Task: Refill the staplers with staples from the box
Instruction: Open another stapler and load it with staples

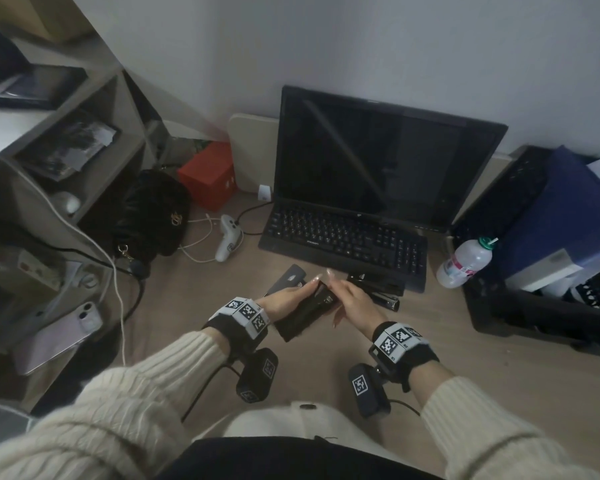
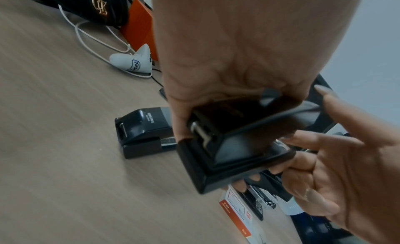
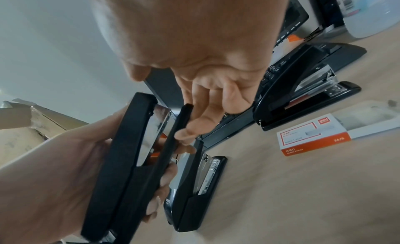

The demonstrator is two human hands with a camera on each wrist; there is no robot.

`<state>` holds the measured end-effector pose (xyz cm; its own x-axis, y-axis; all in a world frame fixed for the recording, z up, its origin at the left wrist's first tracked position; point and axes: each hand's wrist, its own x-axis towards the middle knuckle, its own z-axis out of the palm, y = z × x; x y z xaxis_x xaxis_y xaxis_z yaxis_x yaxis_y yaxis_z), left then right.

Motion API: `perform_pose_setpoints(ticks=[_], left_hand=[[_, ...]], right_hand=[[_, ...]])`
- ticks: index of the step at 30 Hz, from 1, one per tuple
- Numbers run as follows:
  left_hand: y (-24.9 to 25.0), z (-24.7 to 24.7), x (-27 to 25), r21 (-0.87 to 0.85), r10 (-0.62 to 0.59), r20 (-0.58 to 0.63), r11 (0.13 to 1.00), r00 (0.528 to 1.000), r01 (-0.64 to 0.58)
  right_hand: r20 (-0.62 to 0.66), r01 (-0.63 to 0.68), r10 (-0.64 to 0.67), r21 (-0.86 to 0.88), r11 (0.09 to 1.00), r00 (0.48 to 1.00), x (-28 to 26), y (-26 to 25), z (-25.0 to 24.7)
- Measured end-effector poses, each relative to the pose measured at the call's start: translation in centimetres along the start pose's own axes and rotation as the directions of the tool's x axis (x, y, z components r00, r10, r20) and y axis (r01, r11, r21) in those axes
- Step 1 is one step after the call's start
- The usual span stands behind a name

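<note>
My left hand (image 1: 284, 297) grips a black stapler (image 1: 309, 313) above the desk, its top arm swung apart from the base (image 3: 121, 162). The right hand (image 1: 352, 301) meets it from the right; its fingertips (image 3: 184, 133) press on the thin black arm and other fingers curl under the base (image 2: 279, 170). A second stapler (image 2: 142, 133) sits shut on the desk to the left. Two more staplers (image 3: 194, 187) (image 3: 303, 93) lie open near the keyboard. An orange-and-white staple box (image 3: 314, 136) lies on the desk with its tray (image 3: 368, 117) slid out.
A laptop (image 1: 361, 188) stands just behind the staplers. A plastic bottle (image 1: 465, 263) and a blue bin sit at the right. A black bag (image 1: 153, 216), a white controller (image 1: 227, 240) with cables, a red box (image 1: 208, 174) and shelves fill the left.
</note>
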<state>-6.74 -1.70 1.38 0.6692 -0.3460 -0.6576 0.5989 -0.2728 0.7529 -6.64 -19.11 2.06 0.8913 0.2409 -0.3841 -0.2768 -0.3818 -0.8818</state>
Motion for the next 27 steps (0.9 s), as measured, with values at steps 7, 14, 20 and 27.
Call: perform_pose_setpoints(ticks=[7, 14, 20, 27], left_hand=[[0.35, 0.21, -0.23, 0.033, 0.034, 0.042, 0.999, 0.999, -0.035], [0.67, 0.45, -0.12, 0.128, 0.116, 0.009, 0.985, 0.993, -0.116], [0.49, 0.28, 0.01, 0.095, 0.144, 0.01, 0.985, 0.989, -0.145], [0.31, -0.17, 0.47, 0.066, 0.091, -0.03, 0.994, 0.995, -0.089]], right_hand=[[-0.035, -0.011, 0.014, 0.072, 0.997, 0.999, -0.33, 0.1, -0.1], [0.01, 0.046, -0.046, 0.035, 0.998, 0.999, -0.79, -0.49, 0.09], [0.03, 0.077, -0.077, 0.019, 0.997, 0.997, -0.73, -0.55, -0.04], [0.008, 0.063, -0.064, 0.041, 0.997, 0.998, -0.07, 0.02, -0.1]])
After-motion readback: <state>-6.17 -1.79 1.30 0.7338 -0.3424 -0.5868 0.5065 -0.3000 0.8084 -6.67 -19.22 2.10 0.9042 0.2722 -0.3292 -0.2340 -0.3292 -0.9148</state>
